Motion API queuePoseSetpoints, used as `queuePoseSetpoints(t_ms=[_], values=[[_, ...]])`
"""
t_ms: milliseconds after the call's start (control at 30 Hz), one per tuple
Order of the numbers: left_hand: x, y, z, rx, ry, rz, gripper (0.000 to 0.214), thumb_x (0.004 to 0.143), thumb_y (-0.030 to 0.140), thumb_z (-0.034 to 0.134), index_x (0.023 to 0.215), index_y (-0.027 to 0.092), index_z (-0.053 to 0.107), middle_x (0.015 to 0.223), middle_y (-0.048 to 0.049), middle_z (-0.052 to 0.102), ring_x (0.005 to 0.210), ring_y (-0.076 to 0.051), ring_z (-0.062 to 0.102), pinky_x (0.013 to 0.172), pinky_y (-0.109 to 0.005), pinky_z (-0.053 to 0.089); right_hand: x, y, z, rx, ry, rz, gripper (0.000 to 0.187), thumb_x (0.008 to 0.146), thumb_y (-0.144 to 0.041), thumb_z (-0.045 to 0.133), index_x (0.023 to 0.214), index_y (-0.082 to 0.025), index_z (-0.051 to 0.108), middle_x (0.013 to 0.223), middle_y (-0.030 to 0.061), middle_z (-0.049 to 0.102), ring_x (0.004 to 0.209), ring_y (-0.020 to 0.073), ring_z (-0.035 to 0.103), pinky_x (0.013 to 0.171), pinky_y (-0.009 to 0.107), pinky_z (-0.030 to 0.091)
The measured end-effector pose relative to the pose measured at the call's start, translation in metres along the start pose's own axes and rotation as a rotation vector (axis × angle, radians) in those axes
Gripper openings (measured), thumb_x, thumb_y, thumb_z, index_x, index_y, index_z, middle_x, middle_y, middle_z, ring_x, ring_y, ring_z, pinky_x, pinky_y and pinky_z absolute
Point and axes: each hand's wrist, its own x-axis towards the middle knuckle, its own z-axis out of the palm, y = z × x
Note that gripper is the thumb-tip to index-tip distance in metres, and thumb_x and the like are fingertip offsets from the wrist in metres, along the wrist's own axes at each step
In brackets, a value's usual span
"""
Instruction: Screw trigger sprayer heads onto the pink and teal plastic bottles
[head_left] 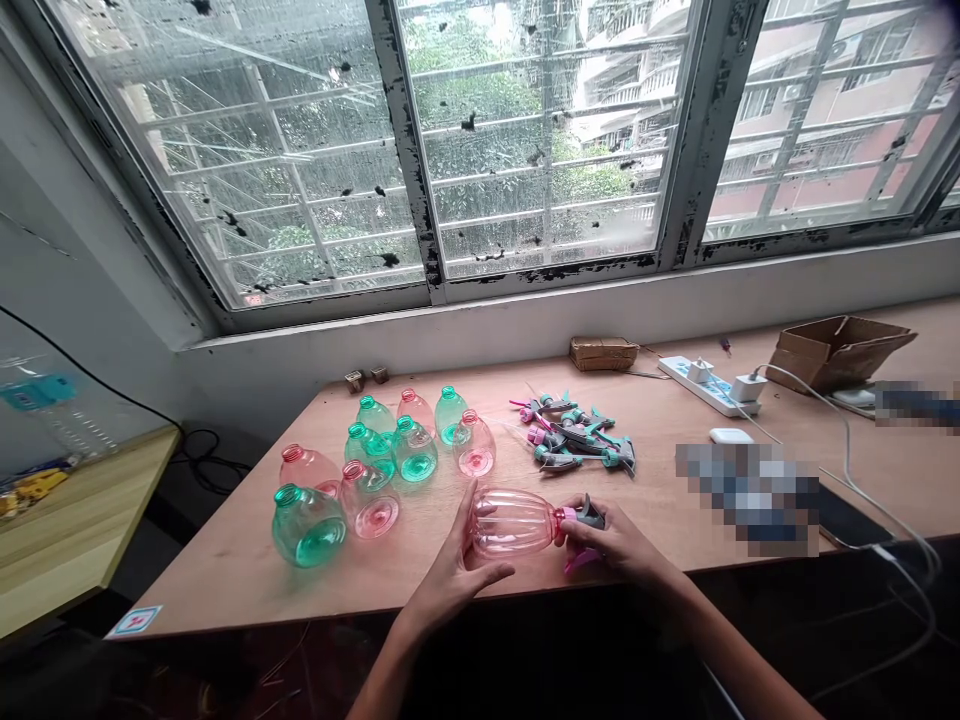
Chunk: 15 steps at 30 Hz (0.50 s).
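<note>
A clear pink spray bottle [514,522] lies sideways between my two hands, above the table's front edge. My left hand [466,562] cups its base, thumb along the lower side. At the neck, my right hand [609,538] is closed around the grey and pink spray head [589,513], which sits against the bottle's mouth; whether it is screwed tight I cannot tell. Left of my hands stand several open-topped bottles, among them a green bottle [309,530] and a pink bottle [373,505]. Beyond my right hand is a pile of loose spray heads [581,437].
A power strip [709,387] with plugged-in chargers and cables lies at the right. Near it are an open cardboard box [836,355], a small brown box [602,353], a white case [731,437] and a blurred-out patch. The window wall bounds the wooden table [225,575] behind.
</note>
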Motion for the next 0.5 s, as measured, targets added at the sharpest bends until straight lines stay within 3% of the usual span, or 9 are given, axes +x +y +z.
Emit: queuePoseSetpoints(t_ms=[167,300,500], values=[[0.0005,-0.0004,-0.0005,-0.027,-0.006,-0.022,0.095,0.084,0.033,0.075,0.157,0.032,0.014,0.164,-0.0103,0.024,0.149,-0.033,0.026,0.123,-0.052,0.018,0.001,0.0011,0.0005,0.008,0.003,0.007,0.036,0.08,-0.048,0.077,0.09,-0.016,0.062,0.067,0.0007,0.072,0.057,0.016,0.066,0.059,0.028,0.054],[0.0009,0.0027,0.0005,-0.032,-0.008,-0.006,0.1,0.079,0.028,0.08,0.156,0.035,0.015,0.164,-0.0072,0.025,0.149,-0.031,0.025,0.123,-0.05,0.018,0.0011,0.0025,0.0005,0.019,0.009,0.009,0.037,0.08,-0.049,0.076,0.089,-0.017,0.062,0.067,0.0004,0.071,0.056,0.0167,0.066,0.058,0.03,0.056],[-0.0007,0.0011,-0.0015,-0.049,-0.014,-0.011,0.104,0.079,0.028,0.08,0.157,0.031,0.011,0.153,-0.0108,0.043,0.143,-0.032,0.038,0.121,-0.049,0.025,0.0016,0.0054,-0.0004,0.027,0.005,0.012,0.035,0.082,-0.047,0.076,0.09,-0.016,0.062,0.069,0.0017,0.071,0.057,0.0173,0.066,0.058,0.031,0.057]])
